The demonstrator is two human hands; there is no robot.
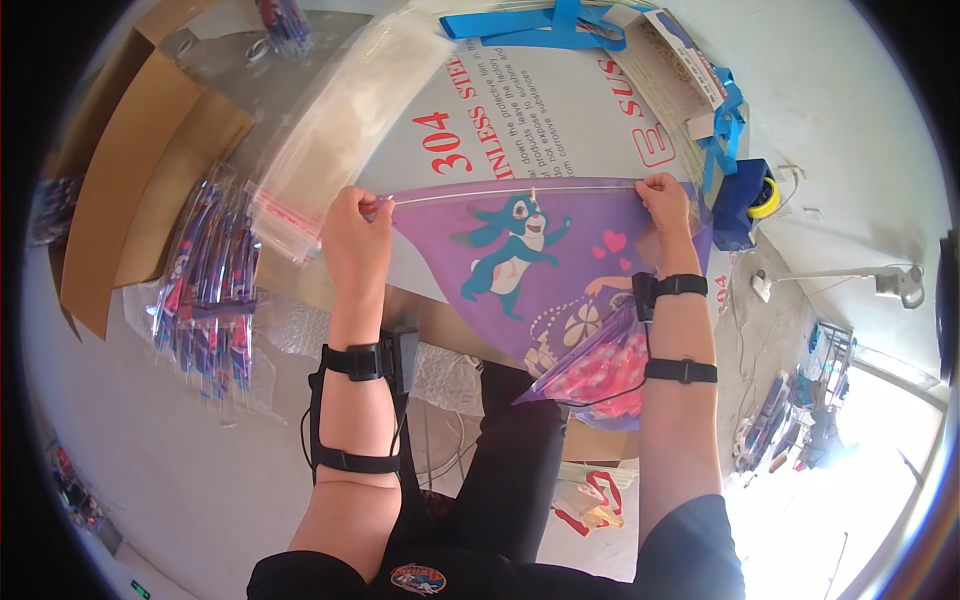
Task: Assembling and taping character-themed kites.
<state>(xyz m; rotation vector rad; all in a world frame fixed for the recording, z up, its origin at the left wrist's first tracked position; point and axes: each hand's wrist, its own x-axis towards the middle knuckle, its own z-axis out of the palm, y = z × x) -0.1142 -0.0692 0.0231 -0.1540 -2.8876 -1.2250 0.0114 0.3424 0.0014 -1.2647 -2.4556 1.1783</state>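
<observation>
Purple, roughly triangular thin fabric sheet lies spread between my hands, over the near part of the work table. Its upper edge runs taut and almost straight, with a thin white line along it and a small white fitting near the middle. Printed on the cloth: a blue rabbit figure and pink hearts. The lower part hangs in folds toward my lap, showing a bright pink patterned area.

My left hand pinches the left corner, thumb and fingers together on it. My right hand pinches the same edge near its right end. Hands well apart.

Beneath and beyond: a pale grey sheet with red lettering covering the table. Left of it, a stack of clear plastic bags, just beside my left hand. Far edge: flat bright blue ribbon. Right of my right hand, a dark blue tape dispenser with a yellow roll.

Farther left: colourful items in clear wrapping, bunched beside an open brown cardboard box.
</observation>
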